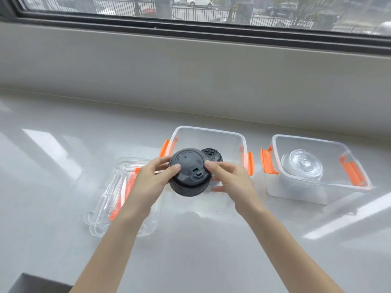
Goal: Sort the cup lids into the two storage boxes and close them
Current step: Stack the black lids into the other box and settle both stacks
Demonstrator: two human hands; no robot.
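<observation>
Two bare hands meet on a stack of black cup lids [189, 172], held above the near edge of the middle storage box [208, 134]. The left hand [152, 178] grips the stack from its left side, thumb pressed on the top lid and fingers wrapped beneath; the right hand [230, 176] closes on the opposite side, its index fingertip resting on the top lid's rim and the other fingers curled under and behind. The top lid faces up and tilts slightly toward the camera, its sip tab on the near right. Just beyond the grip, partly hidden by the stack, another black lid [212, 155] lies inside the middle box, which is clear with orange latches on both short sides and stands open. To the right of the right hand, well apart from it, the second storage box [317, 185] also stands open, with orange latches, and holds a stack of clear dome lids [302, 164]. Beneath and to the left of the left forearm, the two clear box covers [110, 199] lie stacked on the pale glossy counter [63, 155], orange clips showing through them. Beyond everything runs a window sill [190, 66].
</observation>
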